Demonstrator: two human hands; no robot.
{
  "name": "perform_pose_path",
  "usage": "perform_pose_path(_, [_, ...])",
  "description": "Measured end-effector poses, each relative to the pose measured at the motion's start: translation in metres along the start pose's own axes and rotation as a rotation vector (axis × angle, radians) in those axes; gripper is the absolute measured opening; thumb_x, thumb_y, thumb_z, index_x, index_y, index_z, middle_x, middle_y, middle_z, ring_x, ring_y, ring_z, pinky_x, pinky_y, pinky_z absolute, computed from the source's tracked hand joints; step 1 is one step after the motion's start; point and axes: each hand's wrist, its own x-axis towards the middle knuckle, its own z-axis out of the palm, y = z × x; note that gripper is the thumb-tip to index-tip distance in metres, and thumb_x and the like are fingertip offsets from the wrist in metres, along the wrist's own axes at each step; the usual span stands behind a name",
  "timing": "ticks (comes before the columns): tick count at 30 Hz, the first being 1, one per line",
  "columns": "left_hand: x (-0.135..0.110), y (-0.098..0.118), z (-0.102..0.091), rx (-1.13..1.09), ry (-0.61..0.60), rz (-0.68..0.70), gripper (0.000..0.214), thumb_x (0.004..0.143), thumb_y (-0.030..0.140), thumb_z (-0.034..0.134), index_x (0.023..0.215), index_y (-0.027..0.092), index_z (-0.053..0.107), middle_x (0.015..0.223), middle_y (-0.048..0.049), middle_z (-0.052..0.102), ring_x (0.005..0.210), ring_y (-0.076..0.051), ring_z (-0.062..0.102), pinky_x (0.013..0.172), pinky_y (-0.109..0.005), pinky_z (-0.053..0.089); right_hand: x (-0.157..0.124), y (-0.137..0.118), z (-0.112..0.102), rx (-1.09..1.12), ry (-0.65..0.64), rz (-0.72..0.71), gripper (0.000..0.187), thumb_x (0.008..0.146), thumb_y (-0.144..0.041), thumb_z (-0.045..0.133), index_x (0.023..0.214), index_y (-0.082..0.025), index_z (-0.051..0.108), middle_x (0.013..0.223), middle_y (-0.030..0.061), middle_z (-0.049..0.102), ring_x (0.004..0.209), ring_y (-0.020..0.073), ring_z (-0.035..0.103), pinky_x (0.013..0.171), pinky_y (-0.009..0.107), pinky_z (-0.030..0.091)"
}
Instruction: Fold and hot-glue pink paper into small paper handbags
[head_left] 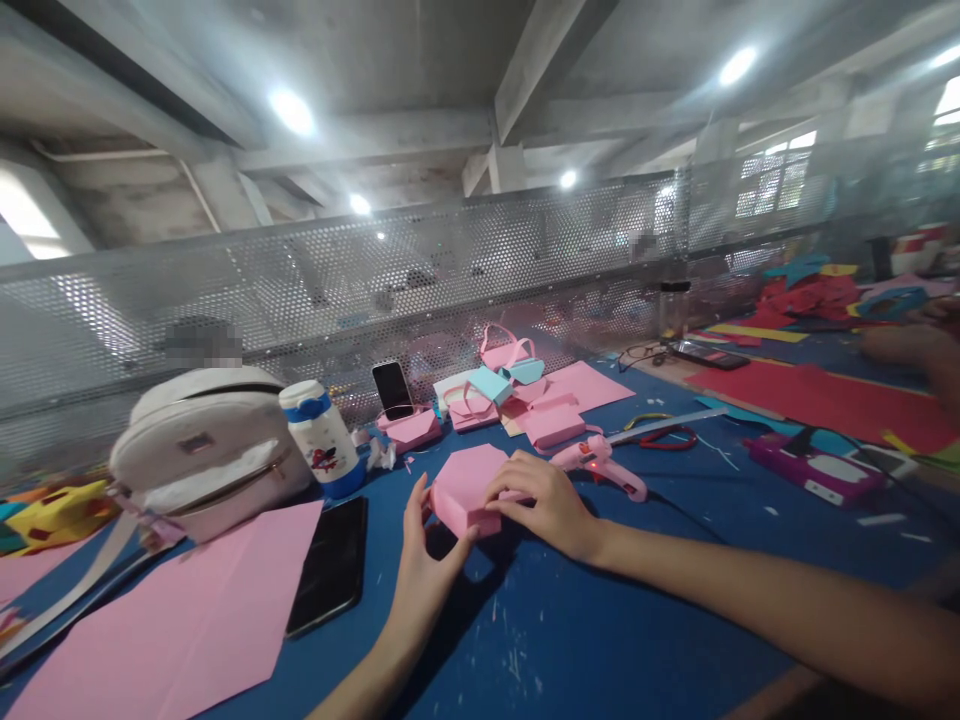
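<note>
A folded pink paper box (469, 485) with an angular outline is held just above the blue table. My left hand (431, 545) grips its left side and near edge between thumb and fingers. From the right, my right hand (544, 500) pinches the box's right edge with closed fingers. Just beyond that hand lies a pink glue gun (604, 465) with a small red light lit and a stick out of its rear. Several finished-looking pink paper bags (555, 425) and a light blue paper bag (491, 385) sit behind the box.
At left are a white backpack (217, 450), a bottle (322, 440), a dark tablet (330, 565) and pink sheets (180, 610). Scissors (664, 432), a purple power strip (817, 470) and red paper (802, 400) lie right, near another person's hand (911, 350). A perforated metal screen (420, 290) stands behind.
</note>
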Motion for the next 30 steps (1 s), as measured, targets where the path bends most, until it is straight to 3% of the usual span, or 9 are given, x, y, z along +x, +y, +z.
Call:
perform_pose_path(11, [-0.001,0.001,0.001,0.008,-0.009,0.04,0.088,0.069,0.052,0.075,0.142,0.021,0.036,0.137,-0.0161,0.048,0.125,-0.036,0.051,0.106,-0.054,0.04,0.0,0.0,-0.001,-0.033,0.004,0.009,0.008,0.089,-0.019,0.071,0.081,-0.02,0.071,0.08,0.0013,0.073,0.079,0.0193,0.058,0.073,0.03,0.045])
perform_pose_path(17, [-0.001,0.0,0.001,0.011,0.004,0.059,0.087,0.069,0.049,0.076,0.142,0.024,0.036,0.136,-0.0141,0.049,0.125,-0.035,0.052,0.105,-0.054,0.041,0.003,-0.003,-0.002,-0.08,-0.104,0.025,0.011,0.089,-0.014,0.068,0.08,-0.019,0.063,0.082,0.0013,0.067,0.083,0.0192,0.056,0.076,0.03,0.043])
perform_pose_path(22, [0.0,-0.001,0.0,-0.002,0.007,0.03,0.09,0.067,0.05,0.078,0.142,0.022,0.036,0.135,-0.0149,0.049,0.124,-0.035,0.052,0.106,-0.055,0.04,0.004,0.004,-0.003,0.015,-0.141,0.121,0.012,0.087,-0.018,0.072,0.078,-0.018,0.063,0.081,-0.0001,0.066,0.082,0.0177,0.056,0.074,0.027,0.044])
perform_pose_path(30, [0.007,-0.017,-0.009,-0.102,-0.008,-0.034,0.089,0.068,0.046,0.082,0.142,0.026,0.037,0.142,-0.0148,0.046,0.129,-0.034,0.051,0.107,-0.051,0.042,0.003,0.012,-0.003,0.113,0.038,0.213,0.028,0.09,-0.039,0.068,0.072,-0.018,0.07,0.072,0.0027,0.068,0.071,0.0173,0.057,0.064,0.028,0.044])
